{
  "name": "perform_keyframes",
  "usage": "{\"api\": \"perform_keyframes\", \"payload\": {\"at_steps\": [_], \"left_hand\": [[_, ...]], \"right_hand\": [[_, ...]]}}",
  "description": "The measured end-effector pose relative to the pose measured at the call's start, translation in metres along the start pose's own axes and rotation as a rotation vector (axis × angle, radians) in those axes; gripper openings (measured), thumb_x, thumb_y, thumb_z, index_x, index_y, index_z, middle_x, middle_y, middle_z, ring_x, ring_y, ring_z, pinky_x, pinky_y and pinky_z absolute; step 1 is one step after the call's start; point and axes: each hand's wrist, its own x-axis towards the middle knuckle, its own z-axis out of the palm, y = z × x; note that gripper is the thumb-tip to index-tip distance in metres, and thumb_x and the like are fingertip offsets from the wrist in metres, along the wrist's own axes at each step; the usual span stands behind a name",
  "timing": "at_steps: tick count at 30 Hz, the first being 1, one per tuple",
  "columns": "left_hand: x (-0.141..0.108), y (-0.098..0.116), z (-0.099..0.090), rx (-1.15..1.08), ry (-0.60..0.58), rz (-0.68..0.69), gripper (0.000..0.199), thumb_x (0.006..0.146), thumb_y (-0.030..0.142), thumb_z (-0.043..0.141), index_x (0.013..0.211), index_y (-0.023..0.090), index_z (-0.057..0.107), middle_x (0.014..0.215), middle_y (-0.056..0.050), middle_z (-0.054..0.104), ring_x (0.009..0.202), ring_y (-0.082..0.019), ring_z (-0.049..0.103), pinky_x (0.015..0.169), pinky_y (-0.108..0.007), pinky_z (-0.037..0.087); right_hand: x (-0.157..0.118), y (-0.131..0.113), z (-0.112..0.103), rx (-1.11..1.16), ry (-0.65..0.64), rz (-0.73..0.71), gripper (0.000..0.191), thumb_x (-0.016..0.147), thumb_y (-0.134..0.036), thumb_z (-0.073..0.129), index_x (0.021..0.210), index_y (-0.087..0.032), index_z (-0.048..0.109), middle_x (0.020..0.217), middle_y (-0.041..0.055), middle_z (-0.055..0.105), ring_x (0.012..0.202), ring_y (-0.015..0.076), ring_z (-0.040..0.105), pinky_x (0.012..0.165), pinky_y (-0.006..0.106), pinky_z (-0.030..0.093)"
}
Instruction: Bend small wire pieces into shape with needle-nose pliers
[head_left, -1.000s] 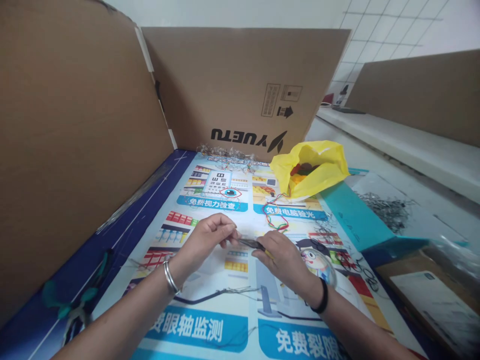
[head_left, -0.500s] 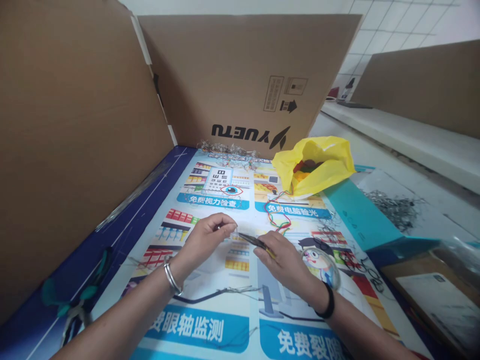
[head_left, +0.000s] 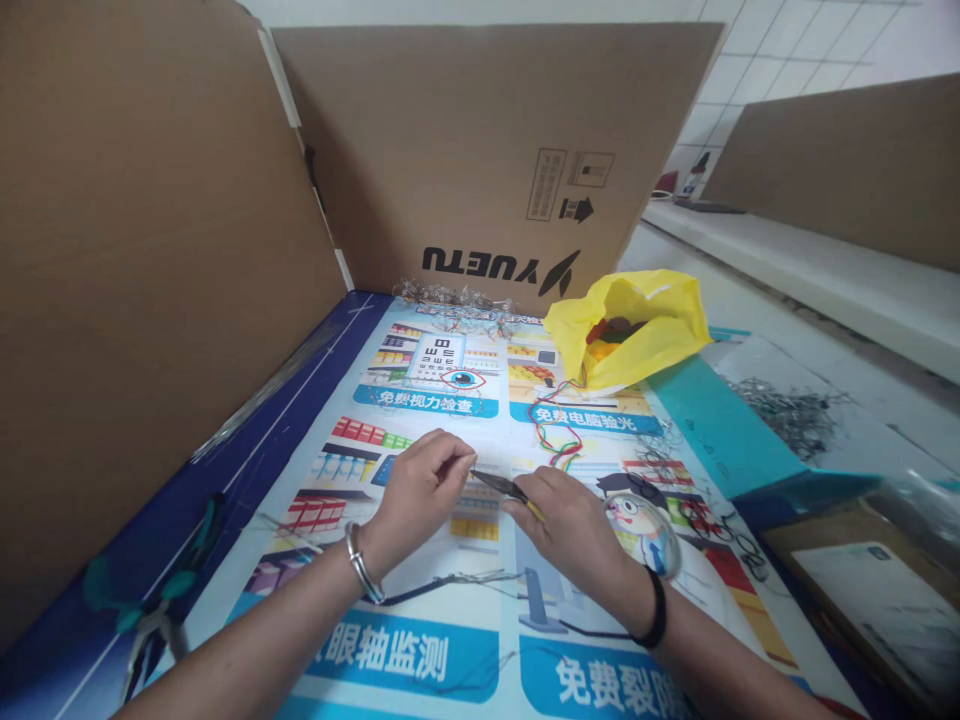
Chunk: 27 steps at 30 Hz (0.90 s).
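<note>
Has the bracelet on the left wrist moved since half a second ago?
Yes. The silver bracelet, worn just behind the left hand, has shifted rightward, judged against the printed poster underneath.

Printed cardboard panel (head_left: 450, 140), white ledge (head_left: 810, 268) — bottle (head_left: 695, 177) atop

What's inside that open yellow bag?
Through the mouth of the yellow bag, red, orange and dark brown contents show, too blurred to identify. The bag's sides hide whatever lies deeper.
</note>
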Motion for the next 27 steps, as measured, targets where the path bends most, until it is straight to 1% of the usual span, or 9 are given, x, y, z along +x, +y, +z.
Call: {"api": "perform_keyframes", "payload": {"at_steps": [5, 8, 10, 13, 15, 17, 21, 24, 27], "left_hand": [[-0.005, -0.001, 0.007, 0.160, 0.046, 0.047, 0.016, 0.083, 0.019, 0.042, 0.069, 0.020, 0.051, 0.070, -0.002, 0.054, 0.071, -0.015, 0.049, 0.065, -0.026, 0.035], [-0.005, -0.003, 0.010, 0.177, 0.043, 0.038, 0.018, 0.082, 0.019, 0.040, 0.068, 0.020, 0.052, 0.070, -0.003, 0.053, 0.072, -0.015, 0.048, 0.065, -0.026, 0.035], [-0.004, -0.003, 0.009, 0.077, 0.025, -0.007, 0.018, 0.082, 0.020, 0.042, 0.068, 0.019, 0.053, 0.070, -0.002, 0.054, 0.072, -0.015, 0.049, 0.066, -0.026, 0.036], [0.001, -0.005, 0.005, -0.213, -0.058, -0.164, 0.017, 0.082, 0.027, 0.045, 0.074, 0.019, 0.057, 0.073, -0.001, 0.056, 0.070, -0.014, 0.050, 0.066, -0.025, 0.038], [0.004, -0.007, 0.001, -0.395, -0.130, -0.266, 0.021, 0.082, 0.034, 0.045, 0.081, 0.018, 0.060, 0.077, -0.001, 0.058, 0.069, -0.013, 0.050, 0.065, -0.025, 0.039], [0.005, -0.009, -0.002, -0.527, -0.177, -0.334, 0.027, 0.082, 0.039, 0.045, 0.085, 0.017, 0.061, 0.077, -0.002, 0.059, 0.067, -0.012, 0.050, 0.063, -0.024, 0.039], [0.006, -0.013, -0.002, -0.711, -0.242, -0.441, 0.029, 0.079, 0.042, 0.050, 0.078, 0.015, 0.060, 0.072, -0.003, 0.059, 0.060, -0.009, 0.048, 0.057, -0.022, 0.036], [0.006, -0.014, -0.001, -0.810, -0.300, -0.503, 0.026, 0.076, 0.040, 0.055, 0.079, 0.014, 0.059, 0.075, -0.004, 0.061, 0.059, -0.009, 0.049, 0.055, -0.021, 0.035], [0.006, -0.015, -0.001, -0.874, -0.342, -0.542, 0.023, 0.072, 0.037, 0.061, 0.077, 0.014, 0.058, 0.071, -0.003, 0.059, 0.057, -0.008, 0.048, 0.053, -0.021, 0.033]], "right_hand": [[-0.001, -0.005, -0.002, -0.074, 0.031, -0.015, 0.028, 0.087, -0.041, 0.041, 0.081, -0.019, 0.057, 0.073, 0.0045, 0.056, 0.070, 0.0156, 0.051, 0.062, 0.026, 0.032], [-0.002, -0.005, 0.001, -0.076, 0.034, -0.009, 0.028, 0.087, -0.041, 0.041, 0.081, -0.020, 0.057, 0.073, 0.0047, 0.057, 0.070, 0.0157, 0.051, 0.062, 0.026, 0.032], [-0.003, -0.005, 0.002, -0.051, 0.006, 0.025, 0.027, 0.087, -0.042, 0.041, 0.083, -0.020, 0.057, 0.075, 0.0042, 0.057, 0.071, 0.0159, 0.052, 0.061, 0.026, 0.033], [-0.002, -0.003, 0.002, 0.037, -0.056, 0.095, 0.026, 0.087, -0.043, 0.040, 0.085, -0.022, 0.056, 0.079, 0.0025, 0.059, 0.074, 0.0158, 0.054, 0.061, 0.025, 0.034], [-0.001, -0.003, 0.001, 0.089, -0.082, 0.133, 0.028, 0.088, -0.044, 0.038, 0.083, -0.022, 0.055, 0.079, 0.0021, 0.059, 0.075, 0.0154, 0.055, 0.061, 0.024, 0.036], [0.000, -0.002, -0.001, 0.112, -0.093, 0.159, 0.029, 0.088, -0.044, 0.038, 0.080, -0.021, 0.054, 0.077, 0.0021, 0.059, 0.073, 0.0150, 0.054, 0.060, 0.024, 0.036], [0.002, -0.001, -0.003, 0.103, -0.091, 0.183, 0.028, 0.087, -0.043, 0.039, 0.077, -0.021, 0.053, 0.075, 0.0019, 0.058, 0.071, 0.0147, 0.054, 0.060, 0.023, 0.036], [0.002, -0.001, -0.002, 0.082, -0.082, 0.191, 0.027, 0.087, -0.042, 0.040, 0.076, -0.021, 0.052, 0.074, 0.0021, 0.058, 0.069, 0.0146, 0.054, 0.059, 0.023, 0.036], [0.001, -0.001, -0.001, 0.076, -0.079, 0.185, 0.027, 0.087, -0.043, 0.039, 0.076, -0.021, 0.052, 0.074, 0.0022, 0.058, 0.069, 0.0147, 0.054, 0.059, 0.023, 0.035]]}}
